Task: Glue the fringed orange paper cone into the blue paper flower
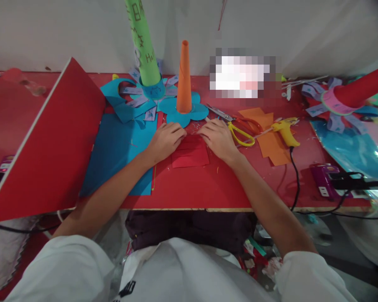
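Note:
A small red paper [190, 156] with several cuts or fold lines across it lies flat on the table in front of me. My left hand [167, 140] has its fingers closed at the paper's far left corner. At the far right corner my right hand [219, 139] pinches in the same way. The fingertips partly hide the far edge. Just beyond stands an orange paper cone [184, 79] on a blue flower-shaped paper base [197, 112]. Scissors [243, 135] with yellow and red handles lie to the right of my right hand.
A yellow glue gun [285, 132] rests by orange paper pieces [264, 142], its cord running off the front edge. Blue sheets [119, 147] lie at left beside an upright red board [59, 138]. Behind stands a green paper tube [145, 46]; a purple power strip [329, 180] is at right.

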A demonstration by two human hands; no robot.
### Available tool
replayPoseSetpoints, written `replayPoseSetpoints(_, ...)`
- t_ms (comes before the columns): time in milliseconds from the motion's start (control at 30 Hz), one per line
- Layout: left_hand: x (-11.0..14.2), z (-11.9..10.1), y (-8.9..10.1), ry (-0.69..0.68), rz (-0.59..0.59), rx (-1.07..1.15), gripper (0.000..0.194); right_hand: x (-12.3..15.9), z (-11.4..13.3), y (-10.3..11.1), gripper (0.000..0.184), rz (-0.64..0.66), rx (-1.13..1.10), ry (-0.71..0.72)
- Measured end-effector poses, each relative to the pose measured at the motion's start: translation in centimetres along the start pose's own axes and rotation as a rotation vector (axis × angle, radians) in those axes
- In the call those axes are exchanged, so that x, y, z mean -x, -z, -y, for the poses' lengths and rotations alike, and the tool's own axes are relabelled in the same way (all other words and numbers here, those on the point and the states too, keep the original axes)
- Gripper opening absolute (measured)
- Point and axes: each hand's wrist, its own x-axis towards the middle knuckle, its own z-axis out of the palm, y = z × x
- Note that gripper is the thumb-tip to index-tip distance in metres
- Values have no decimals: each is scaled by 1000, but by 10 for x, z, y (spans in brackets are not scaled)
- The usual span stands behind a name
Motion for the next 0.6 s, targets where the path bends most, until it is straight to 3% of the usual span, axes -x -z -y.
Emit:
replayPoseSetpoints(133,2,4,0,-48,16,-55,24,5,0,3,29,63,20,93)
replayPoseSetpoints(300,5,9,5,-93,52,-31,20,9,-1,4,29,75,-55,95)
replayPoseSetpoints(600,2,7,10,177,123,24,19,4,-1,-9,20,16,-173,-51)
